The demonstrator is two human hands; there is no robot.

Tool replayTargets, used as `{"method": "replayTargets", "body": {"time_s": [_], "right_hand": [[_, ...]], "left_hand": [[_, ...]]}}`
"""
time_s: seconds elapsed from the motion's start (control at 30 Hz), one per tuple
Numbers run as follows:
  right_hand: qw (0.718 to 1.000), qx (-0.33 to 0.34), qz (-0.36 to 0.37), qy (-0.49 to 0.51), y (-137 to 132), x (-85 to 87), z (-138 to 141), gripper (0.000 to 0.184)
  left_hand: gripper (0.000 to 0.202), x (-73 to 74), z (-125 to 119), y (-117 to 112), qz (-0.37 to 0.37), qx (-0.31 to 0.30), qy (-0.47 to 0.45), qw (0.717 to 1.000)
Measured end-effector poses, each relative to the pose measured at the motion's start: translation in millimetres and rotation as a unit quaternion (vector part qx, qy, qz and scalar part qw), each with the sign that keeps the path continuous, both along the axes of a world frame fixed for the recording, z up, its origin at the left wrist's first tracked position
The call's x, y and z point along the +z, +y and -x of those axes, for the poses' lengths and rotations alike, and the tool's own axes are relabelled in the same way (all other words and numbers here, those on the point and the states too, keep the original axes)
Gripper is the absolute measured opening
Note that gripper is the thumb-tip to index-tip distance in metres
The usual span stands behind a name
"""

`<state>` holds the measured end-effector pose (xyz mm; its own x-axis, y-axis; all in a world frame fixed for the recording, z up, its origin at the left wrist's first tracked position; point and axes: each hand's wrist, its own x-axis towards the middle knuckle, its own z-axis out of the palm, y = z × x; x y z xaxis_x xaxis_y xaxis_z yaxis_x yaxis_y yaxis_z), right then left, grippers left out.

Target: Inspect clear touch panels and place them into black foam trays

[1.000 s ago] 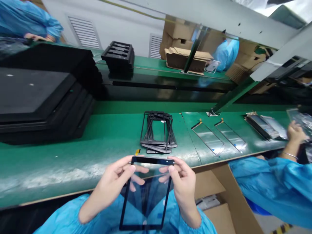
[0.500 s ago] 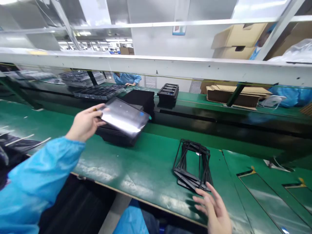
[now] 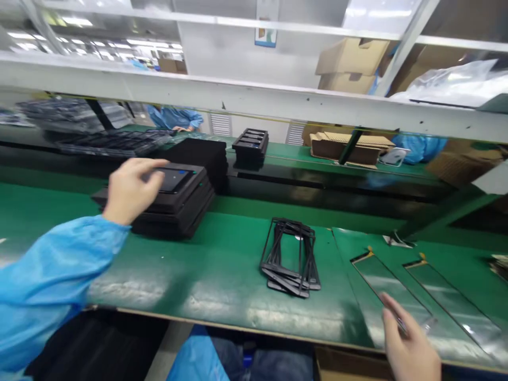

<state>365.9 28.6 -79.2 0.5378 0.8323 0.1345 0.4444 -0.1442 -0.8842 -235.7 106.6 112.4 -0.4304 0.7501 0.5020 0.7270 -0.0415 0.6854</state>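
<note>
High on the left, over a tall stack of flat black foam trays (image 3: 184, 209): the bare left hand (image 3: 129, 193), poking out of a shiny blue plastic sleeve (image 3: 59, 280). Fingers bent and close together, thumb spread away, with a gap between. On the top tray, just beside those fingertips and partly hidden behind the hand: a flat, dark, shiny rectangular glass screen (image 3: 174, 181), lying down, with a little blue patch (image 3: 181, 172) near one edge.

Low on the right, and blurry: the bare right hand (image 3: 413, 344), thumb and pointing finger spread apart. Right above the near end of a clear rectangular glass panel with thin dark edges (image 3: 389, 280); too smeared to tell if touching it. Next to that, farther right: a second clear glass panel of the same shape (image 3: 448, 296), with a small orange tab (image 3: 423, 256) at the far end.

Between the two hands, on the smooth green bench top (image 3: 222, 270): a messy pile of thin black rectangular plastic frames (image 3: 286, 278), turned every which way. Farther back: a pile of black slotted trays (image 3: 251, 145), a row of brown cardboard sheets (image 3: 345, 151) and another person's blue sleeve (image 3: 174, 116).
</note>
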Motion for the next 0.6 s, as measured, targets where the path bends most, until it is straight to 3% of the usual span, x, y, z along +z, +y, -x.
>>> {"method": "replayTargets", "body": {"time_s": [0.07, 0.17, 0.27, 0.33, 0.47, 0.6], "right_hand": [[0.997, -0.007, -0.013, -0.075, 21, -1.0, -31, 0.044], [0.995, 0.031, -0.007, -0.091, 35, -10.1, -46, 0.035], [0.992, 0.079, -0.015, -0.101, 14, -18.0, -36, 0.031], [0.989, 0.101, -0.018, -0.106, -12, -21.0, -29, 0.037], [0.963, 0.154, -0.044, -0.215, -56, -28.4, -27, 0.046], [0.930, 0.161, -0.074, -0.321, -72, -30.7, -36, 0.031]], "left_hand": [[0.041, -24.2, -53, 18, 0.115, -0.117, 0.011, 0.986], [0.022, -73.9, -130, 59, 0.210, -0.211, -0.034, 0.954], [0.026, -119.9, -184, 100, 0.283, -0.240, -0.110, 0.922], [0.031, -140.5, -206, 120, 0.315, -0.246, -0.171, 0.901], [0.035, -157.7, -226, 138, 0.330, -0.258, -0.284, 0.862], [0.032, -151.4, -217, 132, 0.298, -0.279, -0.380, 0.830]]}}
